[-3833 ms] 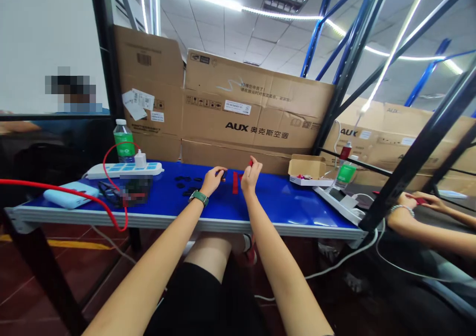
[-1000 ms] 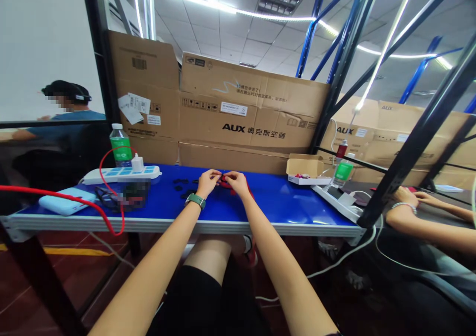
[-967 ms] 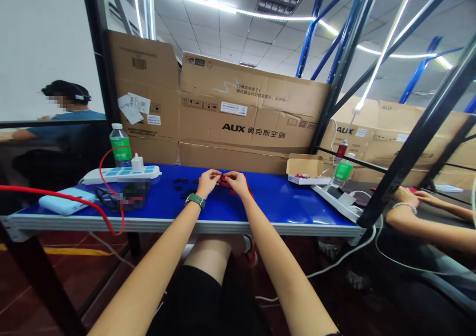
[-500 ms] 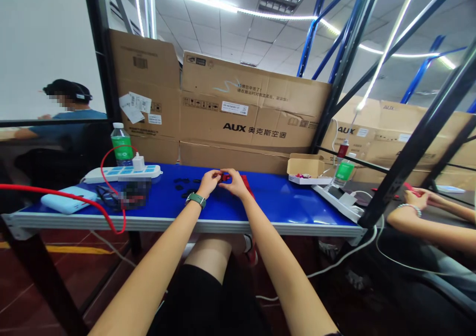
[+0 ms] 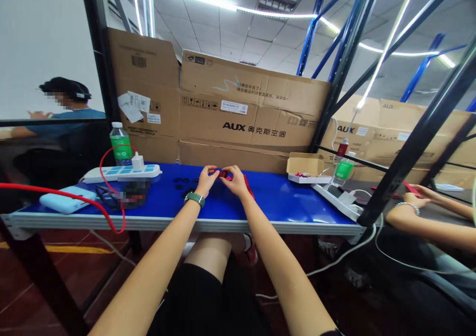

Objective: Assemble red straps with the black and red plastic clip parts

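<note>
Above the blue tabletop, both hands meet at a small red-and-black piece, too small to name its kind. My left hand, with a green watch on its wrist, has thumb and fingers closed on the piece's left side. The fingers of my right hand pinch its right side. A flat red thing lies just right of the right hand, partly hidden by it. Several small black parts are scattered on the table to the left of my left hand.
At the left are a white power strip, a light-blue power bank, a red cable and a bottle. An open carton stands back right. Cardboard walls the rear. Another person's hands are at the right.
My fingers have shifted around the red-and-black piece, and more of it shows between the hands now. The hands have moved slightly apart.
</note>
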{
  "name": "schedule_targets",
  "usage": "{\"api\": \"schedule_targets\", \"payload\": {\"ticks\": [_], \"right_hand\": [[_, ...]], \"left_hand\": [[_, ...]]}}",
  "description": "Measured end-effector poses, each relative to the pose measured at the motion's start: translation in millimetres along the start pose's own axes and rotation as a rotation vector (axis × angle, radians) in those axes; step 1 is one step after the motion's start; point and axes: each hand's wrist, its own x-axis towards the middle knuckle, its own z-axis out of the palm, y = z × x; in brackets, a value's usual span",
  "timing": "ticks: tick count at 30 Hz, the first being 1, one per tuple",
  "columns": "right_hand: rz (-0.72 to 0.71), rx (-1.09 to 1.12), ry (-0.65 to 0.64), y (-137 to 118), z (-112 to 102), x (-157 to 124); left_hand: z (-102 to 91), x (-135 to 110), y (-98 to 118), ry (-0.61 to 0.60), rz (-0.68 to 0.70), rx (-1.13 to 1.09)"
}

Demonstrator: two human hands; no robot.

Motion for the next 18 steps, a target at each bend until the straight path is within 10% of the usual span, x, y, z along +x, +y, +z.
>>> {"api": "schedule_targets", "payload": {"ticks": [10,18], "right_hand": [[-0.053,-0.032,-0.040,3.1,3.1,0.5],[0.281,-0.105,-0.268,21.1,9.1,-11.8]], "left_hand": [[-2.8,-5.7,13.5,0.071,0.300,0.458],[-9.0,-12.7,23.2,0.276,0.328,0.621]]}}
